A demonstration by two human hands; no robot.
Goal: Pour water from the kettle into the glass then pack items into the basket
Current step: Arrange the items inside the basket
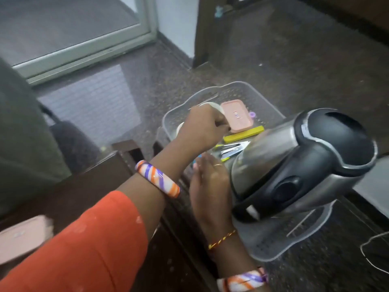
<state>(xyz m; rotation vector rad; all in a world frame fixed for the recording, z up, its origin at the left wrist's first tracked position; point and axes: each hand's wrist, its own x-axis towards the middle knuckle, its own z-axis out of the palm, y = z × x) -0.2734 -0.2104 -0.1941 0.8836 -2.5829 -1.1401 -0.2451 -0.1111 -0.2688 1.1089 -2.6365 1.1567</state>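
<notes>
A clear plastic basket stands on the dark speckled surface. The steel and black kettle sits tilted in its near end. Further in lie a pink box, a yellow bar and several pens or clips. My left hand reaches into the basket and grips a white round object; I cannot tell what it is. My right hand lies with straight fingers against the kettle's left side. At the right edge a clear curved rim shows, possibly the glass.
A dark wooden frame runs beside the basket on the left. A blurred pink object lies at lower left. A window frame is at the back left. The picture is blurred by motion.
</notes>
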